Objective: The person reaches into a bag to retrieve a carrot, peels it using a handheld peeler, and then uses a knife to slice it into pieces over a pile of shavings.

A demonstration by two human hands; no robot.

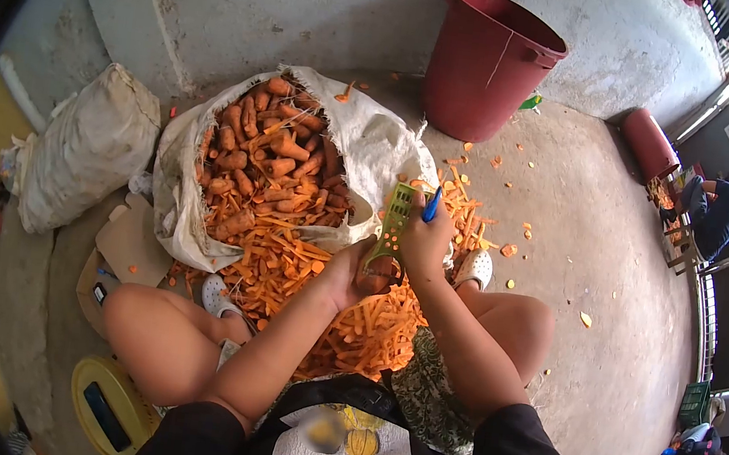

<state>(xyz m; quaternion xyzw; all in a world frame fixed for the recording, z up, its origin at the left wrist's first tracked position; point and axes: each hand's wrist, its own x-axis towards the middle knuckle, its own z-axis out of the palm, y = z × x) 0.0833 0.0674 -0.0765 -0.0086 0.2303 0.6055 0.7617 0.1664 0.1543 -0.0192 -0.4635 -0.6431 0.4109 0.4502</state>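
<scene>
My left hand (345, 277) is closed around a thick carrot (376, 277), low in front of me. A green, flat grater with slots and holes (397, 211) stands between my hands, its lower end over the carrot, with orange bits on it. My right hand (427, 242) is closed against the grater's side, and a blue handle (432, 205) sticks up from its fingers. The rest of that blue-handled tool is hidden. Below both hands lies a heap of carrot strips (366, 335), between my legs.
An open white sack (183, 198) full of carrots (279, 146) lies ahead. Left are a closed sack (90, 147), cardboard (131, 237) and a phone (106, 416) on a yellow lid (87, 376). A red bin (485, 75) stands by the wall. People (721, 219) sit far right.
</scene>
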